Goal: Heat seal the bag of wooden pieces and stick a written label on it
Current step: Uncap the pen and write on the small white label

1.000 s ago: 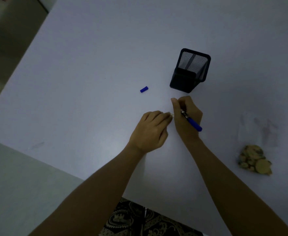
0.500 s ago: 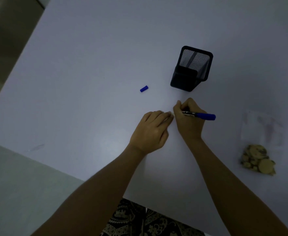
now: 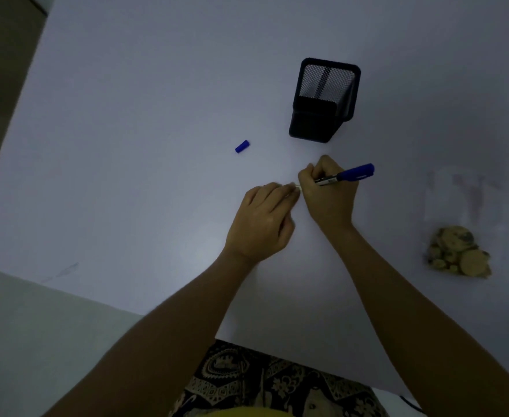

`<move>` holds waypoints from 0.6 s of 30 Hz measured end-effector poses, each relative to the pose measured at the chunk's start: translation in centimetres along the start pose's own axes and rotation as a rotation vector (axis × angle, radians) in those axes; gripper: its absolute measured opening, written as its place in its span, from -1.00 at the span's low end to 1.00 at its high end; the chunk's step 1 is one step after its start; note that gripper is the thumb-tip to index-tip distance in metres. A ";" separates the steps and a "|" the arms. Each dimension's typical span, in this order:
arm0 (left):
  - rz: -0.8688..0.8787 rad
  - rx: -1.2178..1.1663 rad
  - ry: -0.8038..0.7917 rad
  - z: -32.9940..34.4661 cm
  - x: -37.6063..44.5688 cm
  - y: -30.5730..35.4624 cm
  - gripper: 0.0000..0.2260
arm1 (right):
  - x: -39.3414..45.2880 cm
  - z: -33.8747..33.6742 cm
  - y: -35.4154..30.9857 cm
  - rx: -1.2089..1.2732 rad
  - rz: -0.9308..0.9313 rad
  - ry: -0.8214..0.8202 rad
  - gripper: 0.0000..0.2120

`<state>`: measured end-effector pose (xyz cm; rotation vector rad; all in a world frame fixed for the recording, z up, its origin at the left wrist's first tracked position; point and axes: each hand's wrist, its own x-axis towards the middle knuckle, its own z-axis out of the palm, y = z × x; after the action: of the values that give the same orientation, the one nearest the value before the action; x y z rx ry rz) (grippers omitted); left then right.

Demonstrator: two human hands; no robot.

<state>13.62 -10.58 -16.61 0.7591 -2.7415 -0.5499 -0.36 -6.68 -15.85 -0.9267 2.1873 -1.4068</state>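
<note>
The fingers (image 3: 310, 176) of the right hand (image 3: 328, 200) pinch a blue marker pen (image 3: 346, 175) at frame centre, and the small white label (image 3: 297, 186) under the left hand's (image 3: 262, 224) curled fingertips may slip and smear.

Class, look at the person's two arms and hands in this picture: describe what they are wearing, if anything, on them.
Both forearms are bare up to the picture's edge: no sleeves show. The left hand and the right hand wear no gloves, and no rings, watch or bracelets can be made out, though the light is dim.
</note>
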 end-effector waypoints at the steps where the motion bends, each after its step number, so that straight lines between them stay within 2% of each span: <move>1: 0.000 -0.001 -0.004 -0.1 0.0 0.0 -0.66 | 0.0 0.0 0.0 0.005 -0.001 0.001 -0.70; 18: 0.011 0.004 0.008 0.1 0.1 0.0 -0.66 | 0.1 0.0 -0.2 0.054 0.014 0.023 -0.54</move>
<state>13.54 -10.59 -16.74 0.7451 -2.7382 -0.5378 -0.35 -6.80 -15.65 -0.8789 2.1567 -1.4700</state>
